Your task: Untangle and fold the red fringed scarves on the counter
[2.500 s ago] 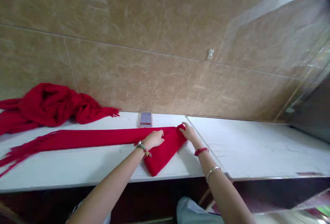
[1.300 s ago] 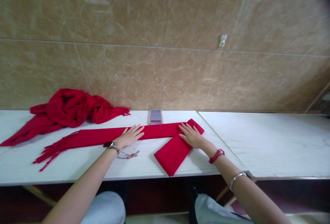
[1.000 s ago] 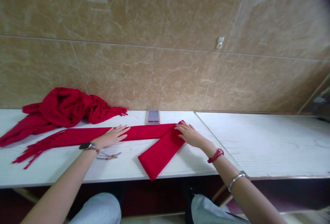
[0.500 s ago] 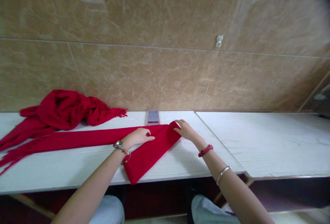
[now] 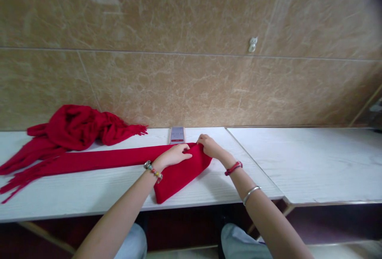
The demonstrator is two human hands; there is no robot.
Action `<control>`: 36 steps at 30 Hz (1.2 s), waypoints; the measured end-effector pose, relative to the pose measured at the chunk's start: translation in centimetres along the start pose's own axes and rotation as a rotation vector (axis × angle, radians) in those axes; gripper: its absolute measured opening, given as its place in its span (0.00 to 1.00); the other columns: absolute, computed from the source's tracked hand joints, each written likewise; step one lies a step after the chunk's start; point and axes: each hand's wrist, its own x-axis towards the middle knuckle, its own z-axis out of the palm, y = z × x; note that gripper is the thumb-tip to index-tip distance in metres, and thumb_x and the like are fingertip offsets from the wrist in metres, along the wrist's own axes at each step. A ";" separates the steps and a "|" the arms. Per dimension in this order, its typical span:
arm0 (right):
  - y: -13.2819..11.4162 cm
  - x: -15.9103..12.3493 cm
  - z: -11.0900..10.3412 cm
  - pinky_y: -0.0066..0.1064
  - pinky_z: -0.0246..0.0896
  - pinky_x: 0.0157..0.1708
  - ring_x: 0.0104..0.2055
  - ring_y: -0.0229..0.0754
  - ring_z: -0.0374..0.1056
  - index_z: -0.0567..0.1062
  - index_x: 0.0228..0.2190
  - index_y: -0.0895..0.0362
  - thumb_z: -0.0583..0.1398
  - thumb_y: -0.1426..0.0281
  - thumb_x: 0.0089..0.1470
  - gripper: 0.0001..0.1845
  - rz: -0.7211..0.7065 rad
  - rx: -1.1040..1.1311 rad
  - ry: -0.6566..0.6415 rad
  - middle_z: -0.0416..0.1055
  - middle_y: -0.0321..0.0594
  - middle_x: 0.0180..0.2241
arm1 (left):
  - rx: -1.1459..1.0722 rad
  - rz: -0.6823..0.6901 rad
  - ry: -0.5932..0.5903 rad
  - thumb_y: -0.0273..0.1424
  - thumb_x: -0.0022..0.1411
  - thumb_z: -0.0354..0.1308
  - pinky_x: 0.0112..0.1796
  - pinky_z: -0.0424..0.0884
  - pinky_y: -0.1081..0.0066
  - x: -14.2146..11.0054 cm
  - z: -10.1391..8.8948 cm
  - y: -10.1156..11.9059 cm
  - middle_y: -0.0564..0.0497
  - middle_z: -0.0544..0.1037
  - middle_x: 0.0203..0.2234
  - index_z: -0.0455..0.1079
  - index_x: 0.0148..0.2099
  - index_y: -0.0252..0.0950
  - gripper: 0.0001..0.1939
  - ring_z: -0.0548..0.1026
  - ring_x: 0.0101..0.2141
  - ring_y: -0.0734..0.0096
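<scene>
Now pinching the folded right end of the scarf (image 5: 119,158) with the right hand (image 5: 209,146). Resting the left hand (image 5: 174,154) on the fold, fingers bent; cannot tell whether gripping cloth. Laid out flat on the table (image 5: 89,191), fringe leftward, folded part slanting toward the near edge. Just beyond, near the wall (image 5: 149,80), a phone (image 5: 177,135); farther left, the other scarf (image 5: 77,127), heaped.

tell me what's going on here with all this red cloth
A person's right hand grips the edge of a red scarf near its bend, while the left hand lies on its folded part. The scarf's long strip runs left along the white table to a fringed end. Behind it lie a bunched second scarf and a phone, near the wall.
</scene>
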 end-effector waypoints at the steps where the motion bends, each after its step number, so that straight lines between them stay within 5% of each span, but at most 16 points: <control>1: 0.9 0.1 -0.3 0.34 0.57 0.46 0.45 0.43 0.62 0.74 0.32 0.60 0.48 0.87 0.36 0.24 0.003 0.049 0.034 0.67 0.47 0.41 | -0.034 0.006 0.034 0.33 0.57 0.52 0.34 0.65 0.74 0.2 0.2 0.2 0.48 0.75 0.35 0.67 0.38 0.33 0.10 0.72 0.35 0.68; 5: 3.9 -0.1 -0.5 0.34 0.56 0.48 0.47 0.42 0.61 0.73 0.36 0.59 0.48 0.86 0.39 0.23 0.135 0.158 0.112 0.66 0.46 0.43 | 0.033 -0.073 0.143 0.33 0.57 0.53 0.37 0.65 0.72 1.2 1.4 0.1 0.46 0.75 0.38 0.65 0.43 0.34 0.12 0.72 0.38 0.66; 9: 4.0 -0.3 0.5 0.35 0.55 0.49 0.50 0.43 0.61 0.65 0.48 0.62 0.51 0.78 0.50 0.22 0.318 0.157 0.065 0.65 0.51 0.48 | 0.244 -0.209 0.153 0.34 0.58 0.51 0.38 0.66 0.69 1.9 2.8 -0.4 0.44 0.74 0.39 0.64 0.46 0.36 0.14 0.72 0.41 0.61; 14: 1.8 -0.3 2.2 0.33 0.57 0.47 0.49 0.45 0.63 0.56 0.55 0.63 0.53 0.66 0.54 0.29 0.308 0.168 -0.019 0.65 0.54 0.48 | 0.376 -0.229 0.112 0.32 0.59 0.47 0.38 0.66 0.66 1.5 2.8 0.2 0.40 0.73 0.42 0.61 0.49 0.36 0.15 0.71 0.44 0.57; 21: 1.2 -1.3 2.9 0.38 0.55 0.48 0.53 0.48 0.59 0.52 0.57 0.64 0.49 0.67 0.57 0.28 0.344 0.040 -0.031 0.60 0.58 0.52 | 0.383 -0.248 -0.025 0.28 0.56 0.49 0.41 0.66 0.62 0.8 1.8 0.9 0.38 0.72 0.44 0.57 0.56 0.36 0.24 0.71 0.45 0.53; 27: -0.7 -2.3 3.0 0.49 0.45 0.55 0.62 0.52 0.41 0.52 0.58 0.63 0.45 0.63 0.58 0.28 0.190 -0.075 -0.058 0.46 0.55 0.60 | 0.479 -0.139 -0.063 0.22 0.54 0.47 0.50 0.56 0.51 -0.3 3.6 1.5 0.39 0.54 0.59 0.53 0.60 0.40 0.31 0.54 0.57 0.47; 32: -0.7 -2.4 2.4 0.48 0.43 0.56 0.62 0.51 0.40 0.49 0.58 0.65 0.49 0.62 0.56 0.32 0.196 0.060 -0.089 0.46 0.57 0.60 | 0.302 -0.129 0.019 0.32 0.57 0.51 0.50 0.59 0.54 -1.0 3.2 0.4 0.34 0.62 0.54 0.50 0.61 0.31 0.31 0.59 0.54 0.46; 36: 0.3 -3.4 -1.2 0.43 0.42 0.58 0.62 0.50 0.39 0.49 0.59 0.63 0.57 0.63 0.50 0.39 0.086 0.166 -0.097 0.43 0.55 0.61 | -0.272 -0.188 -0.042 0.29 0.54 0.56 0.46 0.65 0.63 -0.7 1.4 -0.4 0.38 0.70 0.48 0.55 0.58 0.30 0.30 0.69 0.48 0.55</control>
